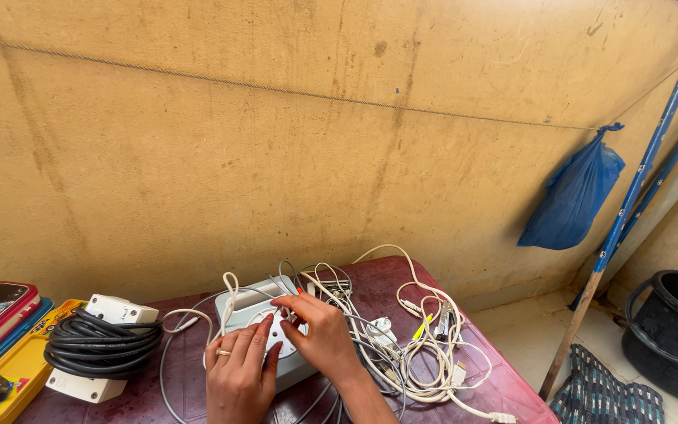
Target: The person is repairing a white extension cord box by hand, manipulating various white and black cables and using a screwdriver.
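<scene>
Cables lie everywhere across the dark red surface, and both my hands work at the white socket box sitting near its middle. My left hand, with a ring on one finger, rests on the round white plug face on top of the box, its fingers stretched out and pressing rather than clenched. My right hand bends over the same spot, fingers pinched on thin coloured wire ends at the box's top edge. A tangle of white cables spreads just to the right of the box. To the left, a coil of black cable wraps a second white box, beside yellow and red cases. A blue bag hangs on the tan wall, and a black bucket stands on the floor.
</scene>
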